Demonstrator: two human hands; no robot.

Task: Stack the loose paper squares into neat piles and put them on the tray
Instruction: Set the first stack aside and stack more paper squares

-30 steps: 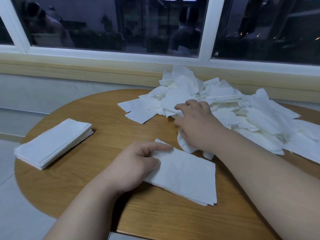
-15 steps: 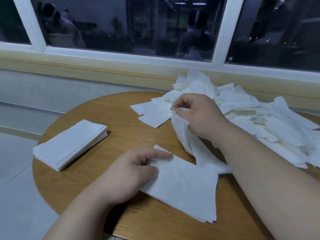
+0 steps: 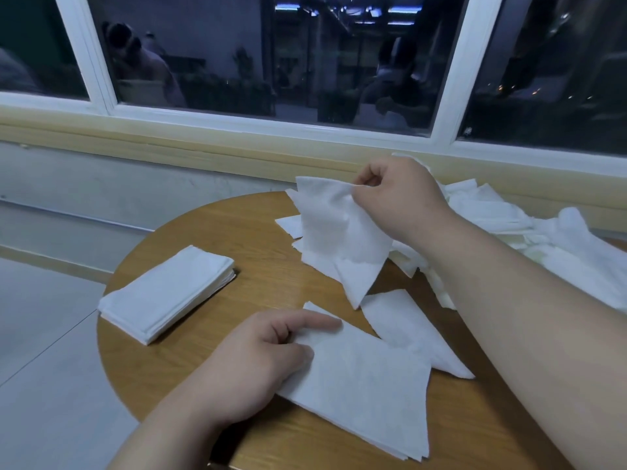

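Up over the bench, the right hand pinches a paper square between its fingers; the left hand presses the near pile.

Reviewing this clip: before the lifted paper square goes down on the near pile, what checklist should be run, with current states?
1. Right hand pinches the lifted paper square: ok.
2. Left hand presses on the near pile: ok.
3. Landing spot free: not ok, a stray sheet lies askew at the pile's far corner.
4. Finished pile squared: ok.
5. Tray located: cannot tell, none in view.
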